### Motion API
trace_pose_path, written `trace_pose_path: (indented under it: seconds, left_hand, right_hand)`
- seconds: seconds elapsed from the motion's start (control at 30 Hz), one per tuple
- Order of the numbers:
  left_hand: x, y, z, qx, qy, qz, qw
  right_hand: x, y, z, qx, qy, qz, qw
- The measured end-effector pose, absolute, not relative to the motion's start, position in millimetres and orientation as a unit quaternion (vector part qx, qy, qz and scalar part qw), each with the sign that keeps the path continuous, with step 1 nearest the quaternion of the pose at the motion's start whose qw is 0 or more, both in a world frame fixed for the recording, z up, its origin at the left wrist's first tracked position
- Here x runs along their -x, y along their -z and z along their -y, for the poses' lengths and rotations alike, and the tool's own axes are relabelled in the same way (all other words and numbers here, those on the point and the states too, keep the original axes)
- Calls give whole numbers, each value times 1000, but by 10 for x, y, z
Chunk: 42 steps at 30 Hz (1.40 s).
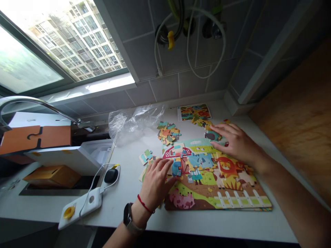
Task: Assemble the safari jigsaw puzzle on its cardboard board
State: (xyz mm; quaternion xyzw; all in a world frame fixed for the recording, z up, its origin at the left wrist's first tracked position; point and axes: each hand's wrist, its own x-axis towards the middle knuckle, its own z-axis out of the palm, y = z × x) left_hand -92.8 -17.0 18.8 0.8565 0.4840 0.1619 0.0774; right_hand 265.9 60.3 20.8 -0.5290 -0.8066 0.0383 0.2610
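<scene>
A partly assembled farm-animal jigsaw puzzle [207, 179] lies on the white countertop [124, 206], showing a red barn, a lion, a pig and a white fence. My left hand [155, 182] rests on its left side, fingers near the barn and a blue piece [176, 168]. My right hand [234, 143] lies spread at the top edge, fingertips over a teal piece [212, 135]. Loose pieces [168, 132] form a heap behind the puzzle, and a few more [146, 156] lie to its left. A small picture card [193, 112] sits against the wall.
A crumpled clear plastic bag [131, 124] lies behind the pieces. To the left are a white power bank [80, 206] with a cable, a black mouse [111, 175], a cardboard box [53, 175] and a metal faucet [33, 103]. A wooden panel [292, 120] borders the right side.
</scene>
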Motion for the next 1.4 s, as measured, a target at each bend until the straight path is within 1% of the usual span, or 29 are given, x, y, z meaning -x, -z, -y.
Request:
trace_pose_path:
  seconds: [0.07, 0.2, 0.27, 0.3, 0.37, 0.47, 0.53, 0.57, 0.63, 0.7, 0.83, 0.97, 1.07, 1.13, 1.23, 1.3, 1.4]
  left_hand:
    - [919, -143, 178, -852, -170, -485, 100]
    - [970, -125, 191, -850, -169, -474, 153]
    - [998, -156, 176, -855, -161, -461, 176]
    - [1008, -178, 163, -856, -158, -454, 189]
    - [1014, -223, 129, -856, -153, -446, 214]
    - [999, -269, 77, -849, -153, -444, 244]
    - [977, -268, 51, -846, -159, -442, 254]
    - [963, -256, 44, -844, -165, -441, 255]
    - [926, -213, 44, -844, -184, -441, 245]
    - [885, -159, 60, -844, -210, -438, 227]
    - [848, -84, 115, -839, -244, -451, 182]
    - [905, -82, 171, -830, -181, -512, 127]
    - [948, -73, 206, -843, -124, -515, 97]
    - [956, -57, 213, -845, -115, -513, 98]
    - [949, -56, 191, -841, -127, -512, 117]
    - [947, -83, 170, -843, -133, -506, 123]
    - [958, -144, 148, -858, -153, -484, 79]
  right_hand:
    - [-2984, -195, -630, 578, -31, 788, 210]
    - [-3533, -73, -614, 663, -61, 741, 91]
    - [-3581, -33, -593, 673, -59, 732, 84]
    - [-3528, -35, -584, 669, -50, 735, 100]
    - [-3287, -82, -561, 637, -31, 753, 162]
    - [-2740, -187, -486, 513, -78, 818, 249]
    - [-2394, -215, -397, 445, -118, 849, 258]
    - [-2252, -210, -346, 426, -130, 860, 249]
    - [-2035, -165, -246, 399, -147, 871, 245]
    - [-1890, -95, -167, 377, -165, 874, 259]
    - [-1705, 29, -92, 350, -165, 885, 258]
    - [-1627, 101, -84, 339, -159, 890, 261]
    - [-1623, 151, -83, 334, -167, 885, 279]
    - [-1627, 175, -86, 325, -177, 883, 289]
    - [-1644, 155, -114, 310, -198, 874, 317]
    - [-1674, 96, -149, 311, -215, 856, 353]
    - [-1750, -22, -201, 348, -241, 799, 427]
